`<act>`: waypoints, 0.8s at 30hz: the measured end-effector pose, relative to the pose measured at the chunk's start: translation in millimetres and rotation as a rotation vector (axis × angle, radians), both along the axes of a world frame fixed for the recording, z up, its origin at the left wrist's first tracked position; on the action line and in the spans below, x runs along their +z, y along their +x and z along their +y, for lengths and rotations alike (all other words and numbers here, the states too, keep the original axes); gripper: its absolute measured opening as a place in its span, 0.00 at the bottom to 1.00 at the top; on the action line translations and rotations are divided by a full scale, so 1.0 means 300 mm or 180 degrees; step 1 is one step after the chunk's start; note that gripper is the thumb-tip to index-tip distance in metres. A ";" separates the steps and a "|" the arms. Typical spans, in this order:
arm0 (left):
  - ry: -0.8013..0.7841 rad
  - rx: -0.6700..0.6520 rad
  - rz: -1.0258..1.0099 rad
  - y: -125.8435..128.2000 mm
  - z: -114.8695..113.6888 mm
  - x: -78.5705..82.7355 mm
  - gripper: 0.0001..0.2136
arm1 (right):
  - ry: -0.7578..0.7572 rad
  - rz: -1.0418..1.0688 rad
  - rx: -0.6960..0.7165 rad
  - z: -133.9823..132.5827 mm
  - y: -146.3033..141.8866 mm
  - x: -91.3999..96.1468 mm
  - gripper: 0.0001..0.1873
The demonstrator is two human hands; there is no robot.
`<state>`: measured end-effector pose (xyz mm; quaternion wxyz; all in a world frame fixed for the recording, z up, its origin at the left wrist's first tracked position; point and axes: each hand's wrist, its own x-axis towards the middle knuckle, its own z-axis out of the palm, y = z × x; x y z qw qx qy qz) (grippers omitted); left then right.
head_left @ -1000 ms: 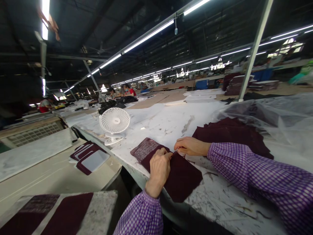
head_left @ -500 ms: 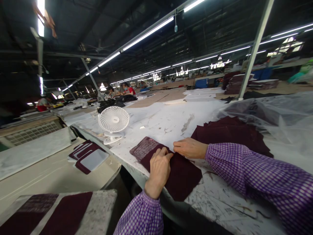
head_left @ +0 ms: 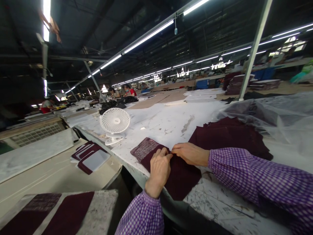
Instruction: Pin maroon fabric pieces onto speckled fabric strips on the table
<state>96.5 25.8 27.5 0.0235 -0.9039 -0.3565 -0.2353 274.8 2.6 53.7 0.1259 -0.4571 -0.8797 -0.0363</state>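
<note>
Near the front edge of the white table lies a maroon fabric piece [head_left: 184,179], with a speckled grey-maroon strip [head_left: 146,148] at its far left end. My left hand [head_left: 159,168] rests on the fabric, fingers bent and closed, thumb and forefinger at a fold or edge. My right hand [head_left: 190,153] comes in from the right, its fingertips pinched on that same edge, close to the left fingertips. Whatever lies under the fingers is hidden. Beyond my right hand spreads a stack of maroon fabric pieces [head_left: 230,135].
A white fan [head_left: 115,121] stands at the table's left edge. Left of it, maroon-edged pale panels [head_left: 94,160] sit on a lower beige surface. Maroon strips [head_left: 69,209] lie on a board at bottom left. Clear plastic sheeting [head_left: 288,114] covers the right side; people work far behind.
My right hand has shifted slightly left and down, its fingertips now touching the fabric edge beside the left fingertips. My left hand stays in place.
</note>
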 end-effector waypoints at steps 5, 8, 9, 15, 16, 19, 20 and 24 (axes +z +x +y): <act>-0.0519 -0.0062 -0.0441 -0.091 0.012 0.003 0.10 | -0.0057 0.0109 -0.0050 -0.010 -0.011 -0.022 0.18; -0.0567 -0.0112 -0.0681 -0.153 0.007 -0.004 0.09 | -0.0140 0.0093 -0.0007 -0.011 -0.009 -0.011 0.20; -0.0523 -0.0148 -0.0698 -0.167 0.004 -0.008 0.10 | -0.0169 0.0050 -0.0008 -0.013 -0.010 -0.006 0.21; -0.0124 -0.0202 -0.0529 -0.184 -0.013 -0.023 0.12 | -0.0244 -0.0351 -0.0015 -0.026 -0.022 0.006 0.24; -0.0080 -0.0208 -0.0499 -0.183 -0.014 -0.025 0.12 | -0.0231 -0.0438 -0.0007 -0.030 -0.026 0.007 0.25; 0.0067 -0.0197 -0.0426 -0.185 -0.015 -0.027 0.13 | -0.0094 -0.0731 0.0039 -0.041 -0.045 0.015 0.28; 0.0105 -0.0190 -0.0404 -0.187 -0.015 -0.026 0.13 | -0.0055 -0.0821 0.0045 -0.043 -0.053 0.019 0.29; -0.0090 -0.0270 -0.0586 -0.204 -0.014 -0.027 0.12 | -0.0142 -0.1066 -0.0018 -0.043 -0.086 0.043 0.30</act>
